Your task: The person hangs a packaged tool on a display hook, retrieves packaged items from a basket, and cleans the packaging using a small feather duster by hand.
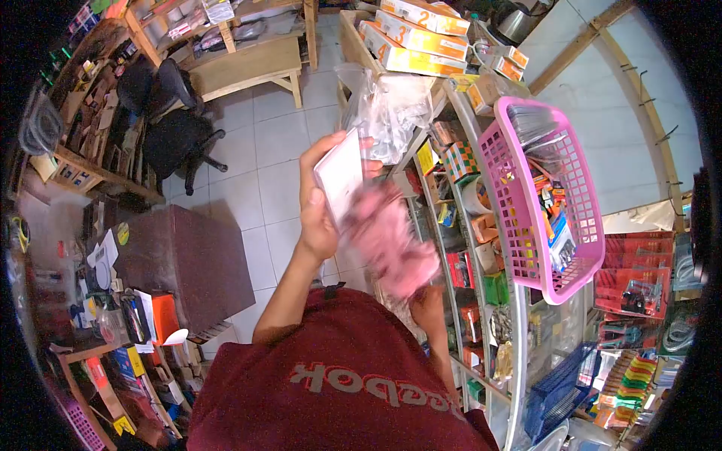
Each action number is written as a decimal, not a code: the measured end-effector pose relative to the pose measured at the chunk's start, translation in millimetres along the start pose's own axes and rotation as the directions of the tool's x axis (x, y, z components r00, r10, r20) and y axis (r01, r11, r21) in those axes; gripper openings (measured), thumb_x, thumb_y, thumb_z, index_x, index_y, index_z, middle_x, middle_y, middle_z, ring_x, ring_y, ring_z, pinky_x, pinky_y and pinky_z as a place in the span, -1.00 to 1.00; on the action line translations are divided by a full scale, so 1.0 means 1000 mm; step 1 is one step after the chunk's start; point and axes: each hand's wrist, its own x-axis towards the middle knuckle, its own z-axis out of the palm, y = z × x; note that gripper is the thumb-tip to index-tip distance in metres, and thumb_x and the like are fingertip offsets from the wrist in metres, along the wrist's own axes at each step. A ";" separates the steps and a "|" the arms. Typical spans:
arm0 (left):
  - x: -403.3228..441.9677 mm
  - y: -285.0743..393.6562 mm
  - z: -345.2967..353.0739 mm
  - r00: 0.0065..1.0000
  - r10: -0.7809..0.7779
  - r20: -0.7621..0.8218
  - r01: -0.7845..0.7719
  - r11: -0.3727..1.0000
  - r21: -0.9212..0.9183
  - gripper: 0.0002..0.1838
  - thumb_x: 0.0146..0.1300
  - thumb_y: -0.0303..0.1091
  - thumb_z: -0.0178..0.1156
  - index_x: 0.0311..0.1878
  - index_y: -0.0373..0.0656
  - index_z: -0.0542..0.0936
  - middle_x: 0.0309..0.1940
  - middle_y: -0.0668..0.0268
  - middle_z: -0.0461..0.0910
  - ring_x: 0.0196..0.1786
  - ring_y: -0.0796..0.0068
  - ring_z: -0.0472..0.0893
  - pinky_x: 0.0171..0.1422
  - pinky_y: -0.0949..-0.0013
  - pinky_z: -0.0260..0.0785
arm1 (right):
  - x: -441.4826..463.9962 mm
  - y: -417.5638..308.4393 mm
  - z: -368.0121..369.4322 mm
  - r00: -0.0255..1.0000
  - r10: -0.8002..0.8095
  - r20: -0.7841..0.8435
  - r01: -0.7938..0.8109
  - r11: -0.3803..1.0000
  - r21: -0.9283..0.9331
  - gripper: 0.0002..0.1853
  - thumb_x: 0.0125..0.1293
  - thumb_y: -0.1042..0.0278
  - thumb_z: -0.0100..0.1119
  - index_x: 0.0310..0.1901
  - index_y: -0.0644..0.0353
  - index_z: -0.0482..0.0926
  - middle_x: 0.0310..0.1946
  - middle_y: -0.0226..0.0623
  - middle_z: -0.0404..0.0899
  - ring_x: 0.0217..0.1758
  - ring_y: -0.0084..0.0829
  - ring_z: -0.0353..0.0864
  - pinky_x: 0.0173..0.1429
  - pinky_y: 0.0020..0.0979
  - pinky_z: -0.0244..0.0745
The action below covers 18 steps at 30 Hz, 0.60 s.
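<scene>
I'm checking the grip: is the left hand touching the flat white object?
Touching. The head view shows the left hand holding the flat white object, thumb against one edge, fingertips showing beyond the other.

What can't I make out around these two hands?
All in the head view:
Right hand: fingers hidden by the pink cloth.
Pink cloth: details blurred.
White box: back hidden by its own front.
Pink basket: print on the packets inside too small to read.

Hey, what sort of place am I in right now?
Probably a small hardware or general shop. The stacked orange-and-white boxes carry large printed numbers, a pink basket holds many small packaged items, and red packages sit nearby.
</scene>
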 end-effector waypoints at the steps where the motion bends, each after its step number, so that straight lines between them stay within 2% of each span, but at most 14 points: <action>1: 0.000 -0.002 -0.001 1.000 -0.001 0.011 0.001 1.000 0.004 -0.31 0.25 0.15 -0.27 0.32 -0.11 0.07 0.15 -0.23 0.29 -0.06 -0.05 0.54 0.10 -0.03 0.35 | 0.001 0.001 -0.002 0.992 0.124 -0.003 -0.124 0.992 0.015 -0.78 0.14 0.45 0.07 -0.16 0.28 0.45 -0.45 0.08 0.51 -0.35 0.14 0.48 -0.24 -0.05 0.40; 2: -0.002 -0.001 0.001 1.000 -0.024 0.004 0.025 0.997 -0.075 -0.32 0.26 0.14 -0.28 0.32 -0.11 0.08 0.14 -0.23 0.30 -0.06 -0.05 0.54 0.11 -0.01 0.36 | 0.006 0.003 -0.004 0.970 0.243 -0.003 -0.243 0.970 0.030 -0.77 0.14 0.44 0.07 -0.15 0.28 0.45 -0.47 0.09 0.51 -0.38 0.14 0.48 -0.29 -0.06 0.40; 3: -0.003 -0.001 0.002 0.999 -0.034 -0.002 0.034 0.996 -0.077 -0.32 0.26 0.13 -0.26 0.31 -0.14 0.08 0.14 -0.20 0.31 -0.04 0.01 0.54 0.11 0.03 0.37 | 0.008 0.005 -0.006 0.933 0.360 -0.001 -0.360 0.932 0.047 -0.76 0.14 0.43 0.07 -0.14 0.28 0.45 -0.49 0.09 0.50 -0.42 0.13 0.48 -0.33 -0.07 0.41; 4: -0.005 -0.002 0.003 0.999 -0.047 -0.001 0.047 0.996 -0.078 -0.32 0.27 0.12 -0.24 0.30 -0.18 0.08 0.13 -0.17 0.33 -0.03 0.07 0.54 0.11 0.08 0.38 | 0.007 0.008 -0.007 0.949 0.315 -0.035 -0.312 0.948 0.070 -0.73 0.14 0.41 0.11 -0.11 0.29 0.44 -0.50 0.08 0.51 -0.42 0.09 0.52 -0.36 -0.12 0.41; 7: -0.012 -0.010 0.006 0.992 -0.123 0.031 0.125 0.988 -0.091 -0.34 0.29 0.08 -0.24 0.30 -0.21 0.07 0.13 -0.14 0.34 0.00 0.12 0.53 0.12 0.13 0.38 | 0.001 0.006 -0.013 0.923 0.386 -0.011 -0.379 0.910 0.168 -0.73 0.13 0.39 0.14 -0.14 0.29 0.47 -0.52 0.04 0.52 -0.43 0.03 0.56 -0.36 -0.16 0.42; 8: -0.015 -0.013 0.009 0.987 -0.153 0.048 0.157 0.982 -0.100 -0.35 0.30 0.06 -0.26 0.30 -0.21 0.07 0.13 -0.13 0.34 0.01 0.12 0.53 0.13 0.13 0.38 | -0.007 0.018 -0.008 0.902 0.429 0.050 -0.432 0.896 0.100 -0.76 0.11 0.37 0.16 -0.18 0.26 0.50 -0.53 0.00 0.52 -0.42 -0.02 0.59 -0.36 -0.19 0.42; 10: -0.024 -0.015 0.020 0.981 -0.189 0.040 0.190 0.982 -0.008 -0.37 0.32 0.03 -0.30 0.31 -0.22 0.07 0.13 -0.12 0.35 0.02 0.13 0.53 0.12 0.13 0.39 | -0.012 0.014 -0.012 0.908 0.415 0.052 -0.418 0.904 0.093 -0.79 0.07 0.41 0.15 -0.26 0.31 0.47 -0.55 -0.04 0.50 -0.46 -0.18 0.54 -0.35 -0.23 0.39; 11: -0.029 -0.018 0.024 0.975 -0.221 0.035 0.222 0.975 -0.020 -0.38 0.32 0.02 -0.32 0.31 -0.21 0.08 0.12 -0.13 0.35 0.01 0.10 0.53 0.10 0.11 0.40 | -0.010 0.007 -0.015 0.913 0.405 0.055 -0.408 0.909 0.089 -0.80 0.05 0.43 0.15 -0.30 0.33 0.45 -0.56 -0.06 0.48 -0.48 -0.26 0.51 -0.35 -0.26 0.38; 12: -0.034 -0.021 0.029 0.967 -0.252 0.030 0.253 0.967 -0.033 -0.38 0.32 0.01 -0.35 0.32 -0.20 0.08 0.12 -0.13 0.36 -0.01 0.07 0.54 0.09 0.09 0.41 | -0.005 -0.004 -0.018 0.955 0.285 -0.083 -0.277 0.956 0.098 -0.82 0.02 0.43 0.17 -0.34 0.33 0.48 -0.61 -0.10 0.47 -0.53 -0.28 0.49 -0.38 -0.25 0.38; 15: -0.048 -0.037 0.036 0.930 -0.364 0.053 0.367 0.912 -0.182 -0.37 0.31 0.03 -0.38 0.34 -0.15 0.08 0.10 -0.17 0.38 -0.08 -0.05 0.56 0.05 -0.01 0.43 | -0.017 0.011 -0.017 0.925 0.379 -0.034 -0.364 0.906 0.214 -0.85 -0.03 0.47 0.18 -0.38 0.31 0.51 -0.57 -0.11 0.49 -0.49 -0.18 0.52 -0.37 -0.26 0.38; 16: -0.050 -0.040 0.039 0.924 -0.374 0.074 0.382 0.904 -0.195 -0.37 0.31 0.03 -0.38 0.34 -0.14 0.08 0.09 -0.18 0.38 -0.08 -0.06 0.56 0.04 -0.01 0.44 | -0.019 0.016 -0.020 0.931 0.364 -0.031 -0.350 0.913 0.209 -0.85 -0.07 0.49 0.20 -0.38 0.28 0.54 -0.50 -0.13 0.52 -0.45 -0.22 0.54 -0.35 -0.29 0.40; 18: -0.052 -0.045 0.048 0.909 -0.403 0.103 0.416 0.881 -0.227 -0.37 0.30 0.04 -0.37 0.35 -0.13 0.08 0.10 -0.18 0.39 -0.07 -0.06 0.56 0.04 -0.02 0.45 | -0.025 0.022 -0.032 0.958 0.278 -0.075 -0.260 0.947 0.187 -0.83 -0.08 0.51 0.21 -0.36 0.26 0.55 -0.48 -0.15 0.52 -0.44 -0.33 0.52 -0.35 -0.33 0.39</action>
